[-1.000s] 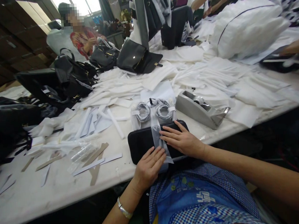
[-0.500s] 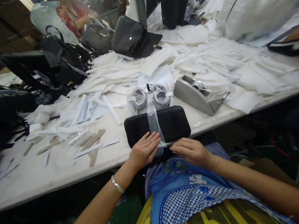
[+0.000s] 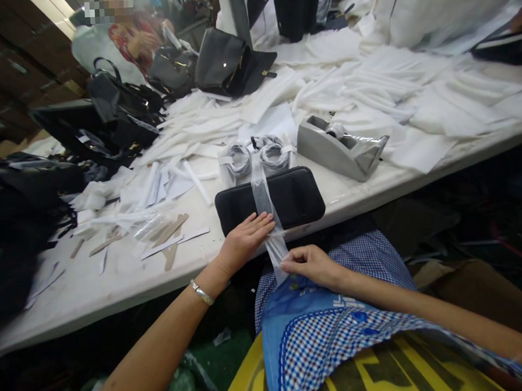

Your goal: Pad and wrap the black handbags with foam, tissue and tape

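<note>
Head cam: L hand (image 3: 245, 236) lies flat on the clear tape (image 3: 262, 194), fingers straight & together, gripping nothing, pressing it vs. the near part of the black case (image 3: 298, 196). R hand (image 3: 311, 265) is what's changed: a sec ago it was flat on the case, then curled at its near edge; now it's off the case, thumb & fingertips pinching the tape's loose end out past the table (image 3: 117, 285) edge, in front of the checked apron (image 3: 313, 350). So tape is now pinned at one spot & held at the other, prob. under some tension, tho slack is hard to judge. Case sits flat at the table's front edge, tape crossing its middle & running up betw. the two coiled cables (image 3: 275, 164) just beyond; L hand hasn't left it. Gray tape dispenser (image 3: 324, 147) stands just beyond the case's R end, untouched. Can't tell if tape's stuck down full length.
</note>
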